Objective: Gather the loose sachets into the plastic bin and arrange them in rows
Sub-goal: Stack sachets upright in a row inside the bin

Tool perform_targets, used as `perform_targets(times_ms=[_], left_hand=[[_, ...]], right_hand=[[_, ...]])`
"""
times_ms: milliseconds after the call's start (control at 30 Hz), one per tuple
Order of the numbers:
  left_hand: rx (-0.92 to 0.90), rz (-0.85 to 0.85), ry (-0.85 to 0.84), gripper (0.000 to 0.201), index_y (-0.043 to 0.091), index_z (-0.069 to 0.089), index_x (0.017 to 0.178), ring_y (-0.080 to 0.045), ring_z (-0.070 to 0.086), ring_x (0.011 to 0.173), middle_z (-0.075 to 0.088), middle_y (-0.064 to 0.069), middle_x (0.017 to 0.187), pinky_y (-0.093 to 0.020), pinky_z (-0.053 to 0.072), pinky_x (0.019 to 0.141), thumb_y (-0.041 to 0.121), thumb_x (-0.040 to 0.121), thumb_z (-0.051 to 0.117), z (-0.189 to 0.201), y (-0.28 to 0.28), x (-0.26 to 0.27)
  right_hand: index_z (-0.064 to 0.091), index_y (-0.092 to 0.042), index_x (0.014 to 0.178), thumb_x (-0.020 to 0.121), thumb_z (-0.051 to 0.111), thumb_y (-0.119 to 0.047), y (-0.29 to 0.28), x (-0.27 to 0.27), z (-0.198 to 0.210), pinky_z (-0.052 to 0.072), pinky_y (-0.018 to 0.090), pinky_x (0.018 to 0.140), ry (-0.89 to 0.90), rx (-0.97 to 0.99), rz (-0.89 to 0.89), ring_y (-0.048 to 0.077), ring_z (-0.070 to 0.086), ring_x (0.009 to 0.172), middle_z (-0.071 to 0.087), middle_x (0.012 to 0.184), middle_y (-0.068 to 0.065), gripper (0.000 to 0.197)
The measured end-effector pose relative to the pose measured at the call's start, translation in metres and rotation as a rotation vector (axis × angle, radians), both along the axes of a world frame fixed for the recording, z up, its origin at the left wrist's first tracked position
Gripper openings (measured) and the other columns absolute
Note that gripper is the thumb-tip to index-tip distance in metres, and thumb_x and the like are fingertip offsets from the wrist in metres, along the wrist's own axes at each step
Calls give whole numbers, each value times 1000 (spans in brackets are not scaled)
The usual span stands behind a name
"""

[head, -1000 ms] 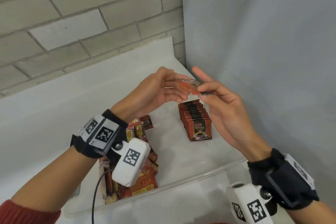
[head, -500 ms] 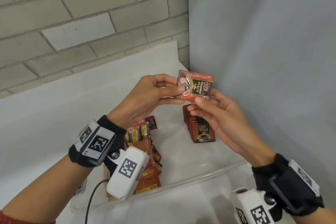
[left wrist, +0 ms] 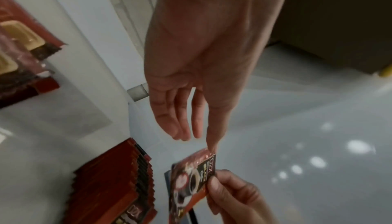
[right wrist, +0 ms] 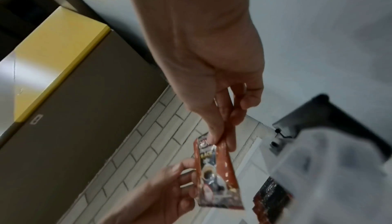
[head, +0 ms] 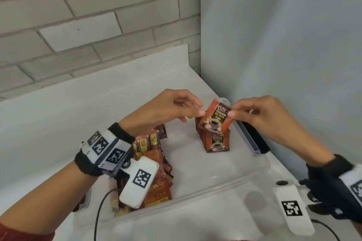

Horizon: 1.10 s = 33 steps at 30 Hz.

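A red D2X black coffee sachet [head: 216, 118] hangs tilted just above the near end of an upright row of the same sachets [head: 215, 143] inside the clear plastic bin [head: 195, 196]. My right hand [head: 232, 114] pinches its upper right edge between thumb and fingers, a grip the right wrist view shows on the sachet [right wrist: 214, 169]. My left hand [head: 198, 112] is at its left edge with fingers nearly straight. In the left wrist view one fingertip [left wrist: 212, 147] touches the sachet's [left wrist: 191, 180] top corner. A loose pile of sachets [head: 156, 162] fills the bin's left side.
The bin sits on a white counter [head: 58, 119] in a corner, with a brick wall [head: 98, 25] behind and a plain grey wall [head: 284, 45] at the right. A black latch [head: 254, 139] hangs on the bin's right rim. Bare bin floor [head: 186, 162] lies between pile and row.
The sachet has come down from in front of both hands to just above the row and turned more upright. My left hand has loosened to a fingertip touch; my right still pinches it.
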<state>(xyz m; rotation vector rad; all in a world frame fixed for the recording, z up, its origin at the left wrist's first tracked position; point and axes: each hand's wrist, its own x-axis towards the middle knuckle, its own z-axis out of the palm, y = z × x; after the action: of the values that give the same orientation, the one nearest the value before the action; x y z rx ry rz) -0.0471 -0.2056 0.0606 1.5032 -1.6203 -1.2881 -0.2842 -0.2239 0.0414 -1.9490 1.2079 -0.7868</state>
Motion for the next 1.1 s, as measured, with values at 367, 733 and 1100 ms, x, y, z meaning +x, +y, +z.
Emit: perform_targets(times_ms=[367, 733, 1100], left_hand=[[47, -162, -287, 7, 2, 71, 77, -19, 71, 68, 74, -12, 76, -19, 56, 70, 5, 76, 77, -33, -19, -33], [-116, -197, -580, 26, 10, 58, 79, -21, 67, 65, 67, -5, 70, -36, 55, 69, 22, 75, 80, -44, -14, -39], [-135, -463, -831, 62, 37, 16, 150, -14, 40, 99, 30, -5, 123, -27, 37, 90, 11, 99, 40, -35, -6, -32]], right_hand=[[63, -12, 94, 83, 63, -3, 17, 15, -6, 39, 17, 67, 287, -238, 179, 8, 50, 74, 54, 85, -5, 14], [52, -5, 124, 101, 38, -10, 29, 57, -32, 44, 27, 77, 902, 138, 339, 23, 55, 93, 56, 120, 14, 27], [53, -2, 122, 99, 46, -11, 31, 60, -48, 41, 26, 74, 979, 170, 296, 21, 57, 91, 59, 118, 15, 26]])
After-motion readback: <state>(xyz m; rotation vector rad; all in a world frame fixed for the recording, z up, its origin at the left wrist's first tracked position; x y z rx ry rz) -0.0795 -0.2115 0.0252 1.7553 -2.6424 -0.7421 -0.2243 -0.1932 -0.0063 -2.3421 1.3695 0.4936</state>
